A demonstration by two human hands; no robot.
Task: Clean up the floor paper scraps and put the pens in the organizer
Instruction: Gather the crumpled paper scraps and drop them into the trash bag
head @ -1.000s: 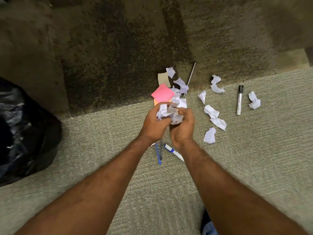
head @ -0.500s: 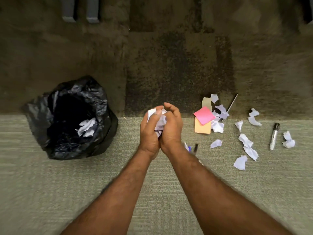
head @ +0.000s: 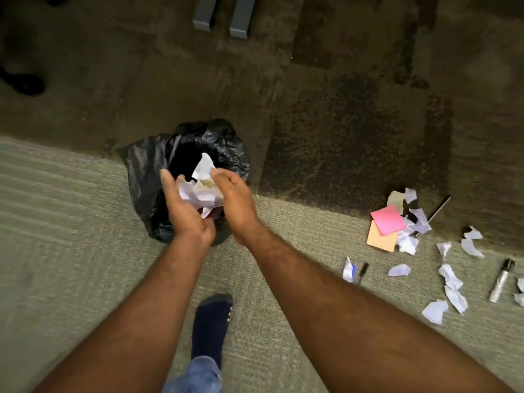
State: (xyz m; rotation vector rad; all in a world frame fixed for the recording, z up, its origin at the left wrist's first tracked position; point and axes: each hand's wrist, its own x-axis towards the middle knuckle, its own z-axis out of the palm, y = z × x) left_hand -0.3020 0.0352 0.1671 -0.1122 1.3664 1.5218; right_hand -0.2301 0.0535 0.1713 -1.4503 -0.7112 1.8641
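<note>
Both hands, left hand and right hand, fingers spread, cup a wad of crumpled paper over the bin bag, while scraps, sticky notes and pens await pickup on the carpet.

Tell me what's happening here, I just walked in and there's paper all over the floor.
A person is clearing up. Both hands, left and right, are cupped over the black trash bag, opening to drop a bunch of crumpled scraps into it. More scraps lie on the carpet to the right, beside pink and orange sticky notes. A marker and a pen are on the floor too. No organizer is in view.
</note>
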